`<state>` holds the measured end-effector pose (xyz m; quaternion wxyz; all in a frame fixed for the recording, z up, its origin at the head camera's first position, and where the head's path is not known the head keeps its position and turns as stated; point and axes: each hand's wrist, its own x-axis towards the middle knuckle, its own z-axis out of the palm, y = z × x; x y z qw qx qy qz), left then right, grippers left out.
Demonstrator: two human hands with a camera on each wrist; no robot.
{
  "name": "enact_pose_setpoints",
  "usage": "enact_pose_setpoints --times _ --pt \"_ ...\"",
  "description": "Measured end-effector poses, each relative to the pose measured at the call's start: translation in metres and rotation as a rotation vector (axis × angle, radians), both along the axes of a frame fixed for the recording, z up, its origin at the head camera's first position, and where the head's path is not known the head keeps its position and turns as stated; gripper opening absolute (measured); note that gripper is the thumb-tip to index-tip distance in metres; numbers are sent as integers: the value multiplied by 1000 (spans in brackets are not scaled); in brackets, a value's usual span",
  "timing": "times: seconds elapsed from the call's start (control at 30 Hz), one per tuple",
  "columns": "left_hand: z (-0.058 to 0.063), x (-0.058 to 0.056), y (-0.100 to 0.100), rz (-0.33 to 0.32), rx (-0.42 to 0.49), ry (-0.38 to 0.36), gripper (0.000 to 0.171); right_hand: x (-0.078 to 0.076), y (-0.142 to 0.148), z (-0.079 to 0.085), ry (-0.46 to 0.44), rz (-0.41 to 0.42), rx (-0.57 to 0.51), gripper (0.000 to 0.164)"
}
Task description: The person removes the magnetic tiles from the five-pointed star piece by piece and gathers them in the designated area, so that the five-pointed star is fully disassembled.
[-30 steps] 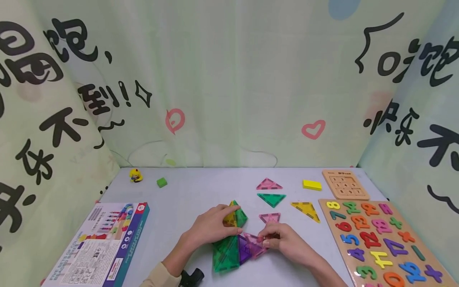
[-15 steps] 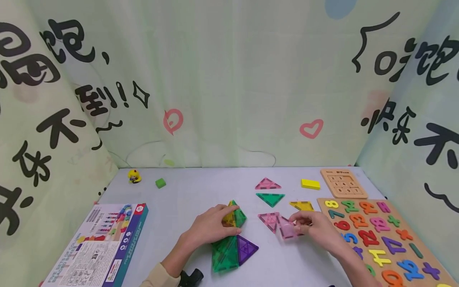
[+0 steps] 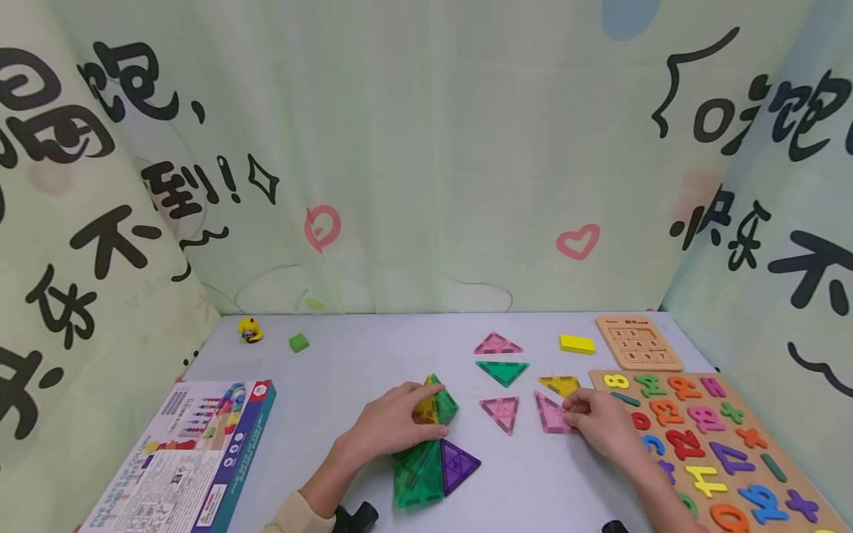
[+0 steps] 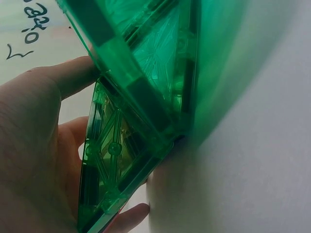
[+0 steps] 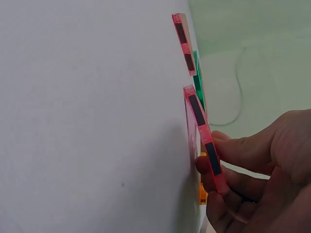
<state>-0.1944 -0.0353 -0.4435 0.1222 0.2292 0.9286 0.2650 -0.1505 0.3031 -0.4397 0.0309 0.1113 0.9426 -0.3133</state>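
Observation:
My left hand grips a built shape of see-through magnetic tiles, its fingers curled round the far side in the left wrist view. Large green tiles form the near part, yellow and green ones the far part. A purple triangle tile juts from the right side. To the right, my right hand pinches a pink triangle tile between thumb and fingers, close over the table. Loose tiles lie around it: a pink triangle, a green one, another pink and a yellow.
A wooden number board fills the right side, with a smaller wooden board behind it. A printed box lies at left. Farther back are a yellow block, a green block and a yellow duck toy.
My right hand has carried the pink triangle rightward, away from the purple tile and past the loose pink one, to near the yellow tile. The left hand has stayed on the built shape.

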Motion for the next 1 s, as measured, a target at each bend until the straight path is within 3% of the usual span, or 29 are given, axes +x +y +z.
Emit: enact_pose_setpoints --times 0.3,0.53,0.7,0.9,1.0 --pt "-2 0 0 11 -9 -2 68 -1 -12 3 15 -28 150 15" --pt "-1 0 -1 11 -11 -5 68 -1 -23 3 66 30 170 18" --pt "1 2 -1 20 -13 -8 68 5 -55 2 116 200 72 17" --pt "1 2 0 15 -18 -7 68 13 -93 2 55 497 -129 16" --pt "1 2 1 11 -19 -1 68 14 -105 0 28 585 -188 18"
